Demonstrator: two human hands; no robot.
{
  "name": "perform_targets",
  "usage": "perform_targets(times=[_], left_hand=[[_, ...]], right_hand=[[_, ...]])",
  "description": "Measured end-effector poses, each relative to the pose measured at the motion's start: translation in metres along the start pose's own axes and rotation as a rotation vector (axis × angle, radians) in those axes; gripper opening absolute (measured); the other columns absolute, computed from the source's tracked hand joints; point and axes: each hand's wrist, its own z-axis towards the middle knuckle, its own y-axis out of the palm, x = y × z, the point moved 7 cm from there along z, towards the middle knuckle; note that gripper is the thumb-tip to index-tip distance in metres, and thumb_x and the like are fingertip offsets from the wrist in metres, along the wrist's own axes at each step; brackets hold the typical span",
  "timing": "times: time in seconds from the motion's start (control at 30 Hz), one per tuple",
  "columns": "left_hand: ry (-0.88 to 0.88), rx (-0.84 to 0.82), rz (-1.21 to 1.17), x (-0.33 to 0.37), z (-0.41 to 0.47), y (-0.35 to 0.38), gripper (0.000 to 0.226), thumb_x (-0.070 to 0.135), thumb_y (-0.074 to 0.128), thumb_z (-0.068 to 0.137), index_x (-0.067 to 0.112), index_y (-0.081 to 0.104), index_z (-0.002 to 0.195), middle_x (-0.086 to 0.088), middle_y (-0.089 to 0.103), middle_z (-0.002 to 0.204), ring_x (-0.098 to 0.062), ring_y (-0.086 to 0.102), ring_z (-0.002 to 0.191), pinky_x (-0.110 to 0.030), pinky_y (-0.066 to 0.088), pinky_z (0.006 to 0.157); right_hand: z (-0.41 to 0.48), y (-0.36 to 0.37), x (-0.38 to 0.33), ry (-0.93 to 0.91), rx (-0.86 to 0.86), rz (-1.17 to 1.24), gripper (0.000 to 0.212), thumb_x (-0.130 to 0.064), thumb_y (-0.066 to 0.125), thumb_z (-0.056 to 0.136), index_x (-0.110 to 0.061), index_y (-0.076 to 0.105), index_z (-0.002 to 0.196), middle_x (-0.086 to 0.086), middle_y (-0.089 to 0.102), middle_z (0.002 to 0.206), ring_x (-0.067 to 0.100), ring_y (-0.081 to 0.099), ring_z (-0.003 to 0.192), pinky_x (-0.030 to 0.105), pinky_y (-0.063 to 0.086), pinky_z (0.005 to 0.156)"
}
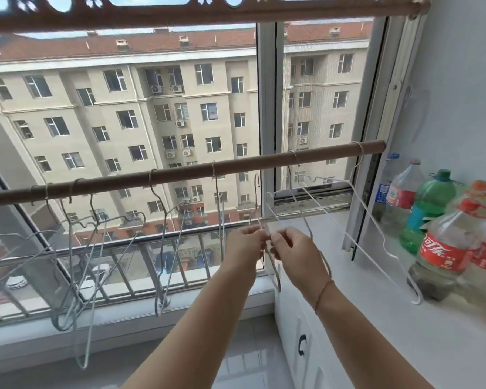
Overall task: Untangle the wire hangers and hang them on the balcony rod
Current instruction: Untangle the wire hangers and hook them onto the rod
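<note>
Pinched a white wire hanger (274, 269) at a crossing of its strands, just below and in front of the brown balcony rod (180, 175). Ran close to upright along its long axis: hook end rising above the fingers toward the rod without seeming to sit on it, body loop dropping below the wrists. Could not tell from the thin pale wire whether one hanger or two lay in that pinch.

Closed the left hand (243, 244) on the wire from the left and the right hand (289, 245) from the right, fingertips nearly touching, thumbs and forefingers pressed on the strands, neither hand spread. Held both about level and equally near the rod. Placed the right hand nearer to the two white hangers (369, 220) hooked on the rod's right end, with their slanted wires passing close beside the held one.

Judged the coming move to turn on that: up and slightly away to the rod, into the bare stretch between those white hooks and the grey wire hangers (162, 248) hooked further left. Probably called for parting the strands sideways first, then lifting hook-first.

Noted plastic bottles (443, 248) on the white counter (376, 318) at the right, apart from the hands.
</note>
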Motion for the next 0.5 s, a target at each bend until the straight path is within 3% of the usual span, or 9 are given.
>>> perform_targets(times=[0.1, 0.17, 0.3, 0.4, 0.5], left_hand=[[0.013, -0.019, 0.069, -0.026, -0.014, -0.011, 0.017, 0.001, 0.052, 0.089, 0.005, 0.066, 0.098, -0.004, 0.059, 0.071, -0.011, 0.049, 0.06, -0.018, 0.042, 0.057], [0.027, -0.018, 0.116, -0.044, -0.024, -0.02, 0.019, 0.003, 0.052, 0.09, 0.007, 0.067, 0.101, -0.002, 0.061, 0.072, -0.009, 0.05, 0.06, -0.013, 0.042, 0.053], [0.025, 0.003, 0.192, -0.074, -0.045, -0.037, 0.02, 0.008, 0.051, 0.092, 0.018, 0.066, 0.1, 0.004, 0.065, 0.078, -0.006, 0.054, 0.063, -0.011, 0.041, 0.051], [0.071, -0.037, 0.316, -0.087, -0.053, -0.048, 0.021, 0.012, 0.051, 0.092, 0.028, 0.064, 0.091, 0.009, 0.069, 0.09, -0.012, 0.063, 0.079, -0.02, 0.047, 0.066], [0.094, -0.069, 0.421, -0.095, -0.054, -0.058, 0.025, 0.012, 0.051, 0.092, 0.032, 0.064, 0.085, 0.003, 0.072, 0.088, -0.016, 0.061, 0.078, -0.027, 0.047, 0.073]], right_hand=[[-0.009, -0.001, 0.02, 0.043, -0.02, 0.012, 0.014, -0.02, 0.044, 0.095, -0.02, 0.058, 0.09, -0.002, 0.063, 0.088, 0.019, 0.06, 0.089, 0.024, 0.05, 0.078], [-0.014, 0.002, 0.032, 0.062, -0.051, -0.011, 0.016, -0.015, 0.044, 0.095, -0.017, 0.056, 0.105, -0.001, 0.06, 0.101, 0.014, 0.056, 0.097, 0.013, 0.042, 0.077], [-0.028, 0.011, 0.057, 0.064, -0.153, -0.111, 0.04, -0.009, 0.046, 0.093, -0.018, 0.04, 0.131, -0.003, 0.045, 0.125, 0.01, 0.044, 0.117, 0.02, 0.033, 0.098], [-0.041, 0.019, 0.072, 0.022, -0.226, -0.275, 0.05, -0.007, 0.047, 0.09, -0.021, 0.036, 0.137, -0.003, 0.039, 0.131, 0.011, 0.038, 0.125, 0.019, 0.026, 0.104], [-0.052, 0.016, 0.08, -0.041, -0.244, -0.407, 0.045, -0.009, 0.048, 0.09, -0.016, 0.041, 0.134, 0.0, 0.041, 0.134, 0.014, 0.036, 0.129, 0.016, 0.021, 0.105]])
